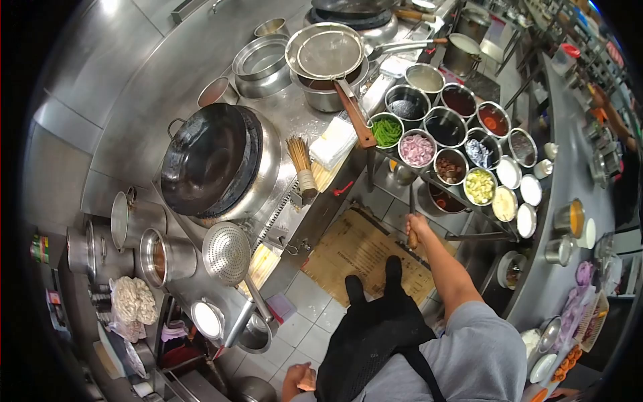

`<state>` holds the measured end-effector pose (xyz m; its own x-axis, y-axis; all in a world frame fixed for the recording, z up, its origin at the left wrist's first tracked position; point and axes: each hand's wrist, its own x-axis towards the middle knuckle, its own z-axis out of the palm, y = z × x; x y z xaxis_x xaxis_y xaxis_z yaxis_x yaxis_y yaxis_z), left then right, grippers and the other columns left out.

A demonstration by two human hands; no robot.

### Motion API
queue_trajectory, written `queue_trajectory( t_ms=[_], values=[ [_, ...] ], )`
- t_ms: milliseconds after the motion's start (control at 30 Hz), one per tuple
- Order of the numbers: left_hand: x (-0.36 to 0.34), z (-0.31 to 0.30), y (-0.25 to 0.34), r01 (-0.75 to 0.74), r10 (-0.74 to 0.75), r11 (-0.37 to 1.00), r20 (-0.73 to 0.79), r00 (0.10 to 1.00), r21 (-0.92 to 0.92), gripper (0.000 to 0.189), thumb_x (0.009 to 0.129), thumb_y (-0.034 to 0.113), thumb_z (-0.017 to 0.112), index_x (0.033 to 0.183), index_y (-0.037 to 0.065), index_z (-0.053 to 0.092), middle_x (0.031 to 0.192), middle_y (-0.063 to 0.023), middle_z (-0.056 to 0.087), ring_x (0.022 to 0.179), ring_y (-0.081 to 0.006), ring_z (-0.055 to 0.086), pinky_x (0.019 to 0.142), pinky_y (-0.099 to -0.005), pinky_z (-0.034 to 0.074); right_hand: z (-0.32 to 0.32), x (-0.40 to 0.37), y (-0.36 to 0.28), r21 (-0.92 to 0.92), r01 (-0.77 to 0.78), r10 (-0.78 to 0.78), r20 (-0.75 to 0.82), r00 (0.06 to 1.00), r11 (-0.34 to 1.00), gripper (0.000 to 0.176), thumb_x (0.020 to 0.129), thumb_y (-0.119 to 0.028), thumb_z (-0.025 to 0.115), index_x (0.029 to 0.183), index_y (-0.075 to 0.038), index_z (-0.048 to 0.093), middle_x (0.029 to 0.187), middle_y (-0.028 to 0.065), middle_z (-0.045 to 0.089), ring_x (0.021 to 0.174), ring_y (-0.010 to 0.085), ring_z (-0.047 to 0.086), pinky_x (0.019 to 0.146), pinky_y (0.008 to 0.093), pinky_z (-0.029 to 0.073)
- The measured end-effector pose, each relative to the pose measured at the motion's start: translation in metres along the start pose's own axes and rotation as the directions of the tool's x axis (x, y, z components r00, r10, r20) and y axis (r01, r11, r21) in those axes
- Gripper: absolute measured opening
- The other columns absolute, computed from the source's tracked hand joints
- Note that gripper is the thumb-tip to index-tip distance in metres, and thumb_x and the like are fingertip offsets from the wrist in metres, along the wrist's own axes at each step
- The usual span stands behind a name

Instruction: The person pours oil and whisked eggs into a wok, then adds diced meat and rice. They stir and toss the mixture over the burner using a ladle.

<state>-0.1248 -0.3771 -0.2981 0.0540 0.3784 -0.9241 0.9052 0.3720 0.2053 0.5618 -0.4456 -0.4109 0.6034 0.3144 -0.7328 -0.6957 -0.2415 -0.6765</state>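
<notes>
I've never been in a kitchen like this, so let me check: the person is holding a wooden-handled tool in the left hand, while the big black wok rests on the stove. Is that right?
Not quite: the hand is wrong. The head view shows the wooden-handled tool in the right hand. The big black wok does rest on the stove.

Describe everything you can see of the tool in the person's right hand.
The tool has a brown, wooden-looking handle and a slim, darker shaft that looks like metal. The right hand closes round the handle, whose lower end shows past the fist. The shaft points away from the person's body. In this view the handle appears over the cardboard on the floor; its far end is too unclear to tell.
</notes>
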Motion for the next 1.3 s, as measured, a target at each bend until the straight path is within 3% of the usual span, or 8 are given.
queue_trajectory(
  t_ms=[33, 133, 367, 533, 633, 767, 867, 1300],
  values=[
    [-0.023, 0.004, -0.018, 0.118, -0.035, 0.735, 0.136, 0.99, -0.668, 0.039, 0.089, 0.03, 0.069, 0.098, -0.008, 0.068, 0.086, -0.0148, 0.071, 0.076, -0.021, 0.068, 0.067, -0.0361, 0.054, 0.003, 0.021, 0.002, -0.037, 0.035, -0.038, -0.071, 0.997, 0.999, 0.014, 0.093, -0.012, 0.052, 0.1, -0.001, 0.047, 0.062, 0.0046, 0.049, 0.045, 0.0165, 0.049, 0.039, 0.0332, 0.043],
    [-0.024, 0.031, -0.006, 0.158, -0.181, 0.922, -0.032, 0.983, -0.353, 0.031, 0.087, 0.029, 0.072, 0.087, -0.002, 0.067, 0.076, -0.0088, 0.067, 0.068, -0.0187, 0.064, 0.063, -0.0328, 0.052, 0.008, 0.071, 0.007, -0.235, 0.081, -0.103, -0.084, 0.991, 0.969, 0.049, 0.093, -0.012, 0.052, 0.138, 0.003, 0.038, 0.069, 0.0091, 0.056, 0.048, 0.0192, 0.055, 0.042, 0.0364, 0.047],
    [0.005, 0.054, -0.026, 0.346, -0.398, 0.857, -0.065, 0.915, -0.383, 0.032, 0.084, 0.029, 0.075, 0.086, -0.002, 0.067, 0.075, -0.0074, 0.066, 0.066, -0.0175, 0.062, 0.062, -0.032, 0.051, 0.017, 0.108, 0.021, -0.474, 0.139, -0.245, -0.169, 0.955, 0.87, 0.04, 0.089, -0.01, 0.052, 0.127, 0.001, 0.046, 0.073, 0.0114, 0.057, 0.049, 0.017, 0.055, 0.041, 0.0326, 0.046],
    [0.014, 0.05, 0.001, 0.345, -0.398, 0.846, -0.051, 0.916, -0.406, 0.033, 0.083, 0.028, 0.077, 0.087, -0.003, 0.067, 0.075, -0.0076, 0.066, 0.066, -0.017, 0.061, 0.062, -0.0318, 0.051, 0.007, 0.127, 0.036, -0.834, 0.219, -0.507, -0.082, 0.858, 0.506, 0.049, 0.089, -0.013, 0.054, 0.136, -0.003, 0.044, 0.108, 0.0265, 0.065, 0.094, 0.0413, 0.066, 0.082, 0.0455, 0.053],
    [0.025, 0.042, -0.017, 0.25, -0.299, 0.899, -0.088, 0.95, -0.359, 0.034, 0.081, 0.029, 0.078, 0.088, -0.003, 0.068, 0.076, -0.0077, 0.066, 0.067, -0.0166, 0.061, 0.063, -0.0316, 0.051, 0.029, 0.082, 0.016, -0.773, -0.008, -0.336, -0.286, 0.898, 0.635, 0.054, 0.089, -0.013, 0.055, 0.14, -0.004, 0.042, 0.122, 0.029, 0.06, 0.117, 0.0448, 0.055, 0.1, 0.0463, 0.044],
    [0.057, 0.034, -0.09, -0.151, 0.131, 0.98, -0.153, 0.979, -0.131, 0.038, 0.078, 0.03, 0.081, 0.09, -0.004, 0.07, 0.08, -0.0081, 0.068, 0.069, -0.0155, 0.06, 0.066, -0.0308, 0.051, 0.02, 0.095, 0.038, -0.774, 0.088, -0.409, -0.231, 0.883, 0.627, 0.058, 0.089, -0.015, 0.055, 0.145, -0.006, 0.038, 0.125, 0.0287, 0.059, 0.117, 0.0431, 0.057, 0.099, 0.0454, 0.045],
    [0.058, 0.036, -0.082, 0.157, -0.25, 0.901, -0.188, 0.95, -0.405, 0.037, 0.078, 0.031, 0.081, 0.089, -0.003, 0.07, 0.079, -0.0072, 0.068, 0.069, -0.0156, 0.06, 0.066, -0.0316, 0.051, 0.016, 0.111, 0.052, -0.771, 0.199, -0.495, -0.169, 0.852, 0.605, 0.062, 0.09, -0.016, 0.055, 0.148, -0.006, 0.034, 0.128, 0.0291, 0.057, 0.117, 0.0423, 0.057, 0.1, 0.0442, 0.045],
    [0.038, 0.033, -0.025, 0.251, -0.325, 0.898, -0.16, 0.932, -0.361, 0.039, 0.078, 0.03, 0.081, 0.094, -0.004, 0.069, 0.083, -0.0102, 0.068, 0.072, -0.0178, 0.063, 0.067, -0.033, 0.054, 0.002, 0.168, 0.085, -0.742, 0.265, -0.529, -0.141, 0.837, 0.616, 0.056, 0.088, -0.015, 0.057, 0.141, -0.002, 0.043, 0.099, 0.0243, 0.067, 0.075, 0.0337, 0.068, 0.072, 0.0413, 0.053]
  ],
)
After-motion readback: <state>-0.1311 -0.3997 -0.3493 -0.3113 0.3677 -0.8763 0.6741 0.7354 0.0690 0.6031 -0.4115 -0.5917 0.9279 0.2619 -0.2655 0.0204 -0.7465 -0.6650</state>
